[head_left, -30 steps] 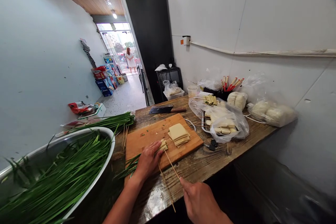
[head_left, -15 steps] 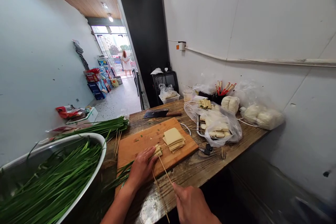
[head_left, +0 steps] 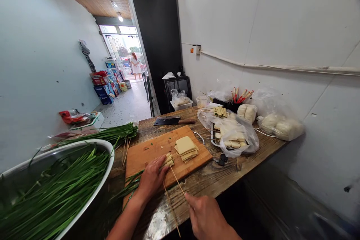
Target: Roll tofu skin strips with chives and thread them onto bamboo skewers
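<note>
My left hand (head_left: pixel 151 178) presses down on small rolled tofu-skin pieces (head_left: pixel 168 159) at the near edge of a wooden cutting board (head_left: pixel 149 150). My right hand (head_left: pixel 206 217) pinches a thin bamboo skewer (head_left: pixel 176 180) whose tip points into those rolls. A second skewer (head_left: pixel 170 210) lies on the table below it. A stack of pale square tofu-skin sheets (head_left: pixel 185 147) rests on the board just right of the rolls. Some green chive stalks (head_left: pixel 129 185) lie under my left wrist.
A big metal basin (head_left: pixel 108 165) full of chives sits at left, a chive bundle (head_left: pixel 112 133) behind it. A cleaver (head_left: pixel 171 121) lies behind the board. Plastic bags of food (head_left: pixel 233 133), a cup of red-tipped skewers (head_left: pixel 240 95) and keys (head_left: pixel 221 160) are at right. A person stands far off in the doorway.
Between the earliest frame and half a second ago the view dropped and slid right. Since then it has barely shifted. Both hands hold the same pose with the skewer at the rolls.
</note>
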`<state>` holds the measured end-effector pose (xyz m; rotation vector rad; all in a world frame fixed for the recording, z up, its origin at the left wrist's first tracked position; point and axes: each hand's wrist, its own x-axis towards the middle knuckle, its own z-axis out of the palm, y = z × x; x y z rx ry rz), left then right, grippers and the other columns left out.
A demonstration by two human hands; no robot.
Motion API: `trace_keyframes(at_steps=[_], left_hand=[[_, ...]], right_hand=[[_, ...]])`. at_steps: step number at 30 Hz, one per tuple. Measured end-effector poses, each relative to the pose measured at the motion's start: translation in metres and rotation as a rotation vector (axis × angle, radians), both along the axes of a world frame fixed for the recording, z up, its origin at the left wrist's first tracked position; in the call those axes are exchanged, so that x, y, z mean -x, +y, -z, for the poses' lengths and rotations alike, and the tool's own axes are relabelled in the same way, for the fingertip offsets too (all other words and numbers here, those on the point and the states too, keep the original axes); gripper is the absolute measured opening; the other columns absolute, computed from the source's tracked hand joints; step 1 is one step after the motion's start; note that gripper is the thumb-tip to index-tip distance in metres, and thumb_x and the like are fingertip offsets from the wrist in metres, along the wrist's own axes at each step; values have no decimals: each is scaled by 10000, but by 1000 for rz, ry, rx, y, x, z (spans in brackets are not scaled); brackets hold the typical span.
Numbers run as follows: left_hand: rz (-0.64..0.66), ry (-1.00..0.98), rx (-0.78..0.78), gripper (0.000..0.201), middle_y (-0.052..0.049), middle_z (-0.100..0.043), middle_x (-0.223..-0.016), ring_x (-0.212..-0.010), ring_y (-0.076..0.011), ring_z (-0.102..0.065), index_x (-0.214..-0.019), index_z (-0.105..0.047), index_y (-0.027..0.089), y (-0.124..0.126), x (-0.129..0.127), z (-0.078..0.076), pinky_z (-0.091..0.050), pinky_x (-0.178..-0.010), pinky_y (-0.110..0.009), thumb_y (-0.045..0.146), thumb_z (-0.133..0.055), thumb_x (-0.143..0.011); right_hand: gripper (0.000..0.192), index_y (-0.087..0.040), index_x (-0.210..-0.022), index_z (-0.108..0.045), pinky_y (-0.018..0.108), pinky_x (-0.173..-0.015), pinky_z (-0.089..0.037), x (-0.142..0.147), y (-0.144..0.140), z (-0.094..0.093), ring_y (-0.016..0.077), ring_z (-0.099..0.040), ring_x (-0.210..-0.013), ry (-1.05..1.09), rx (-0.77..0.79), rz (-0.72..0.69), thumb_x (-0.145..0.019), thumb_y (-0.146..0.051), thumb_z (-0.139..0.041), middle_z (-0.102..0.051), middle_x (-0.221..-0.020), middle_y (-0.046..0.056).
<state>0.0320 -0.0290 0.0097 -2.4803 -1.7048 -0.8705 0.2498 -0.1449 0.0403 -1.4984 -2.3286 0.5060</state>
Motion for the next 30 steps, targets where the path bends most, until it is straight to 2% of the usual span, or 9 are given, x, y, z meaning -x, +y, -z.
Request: trace_keyframes(at_steps=[6,20,25,30], left_hand=[[-31,1,49,396,-116,-576,-1226,-1137,-230,-538,-1161,-571,141,-4,-3,3,-441,-978,-383,364,-502,-841],[-5,-25,42,329,-91,-622,-1159,-1083,-222,-571,-1117,-594,182,-5,-4,-2,-463,-944,-388,333,-504,-838],[-11,-29,45,334,-77,-630,-1151,-1079,-221,-576,-1110,-602,192,-5,-3,-2,-468,-942,-379,350,-500,-833],[11,-70,4,334,-52,-644,-1127,-1062,-217,-588,-1097,-609,227,0,0,4,-477,-933,-380,392,-489,-831]], right_hand=[[337,-151,-1018,-623,257,-524,-330,-3,-1,-10,190,-642,-622,-26,43,-23,-844,-120,-336,-689,-706,83],[324,-156,-927,-644,246,-533,-355,3,3,-22,182,-654,-646,-67,25,-28,-828,-87,-343,-697,-734,76],[317,-149,-928,-650,237,-543,-368,7,8,-22,182,-657,-659,-74,35,-27,-823,-97,-356,-701,-747,93],[297,-162,-937,-647,239,-556,-371,9,19,-17,189,-661,-687,-85,19,-15,-794,-107,-392,-704,-778,90]])
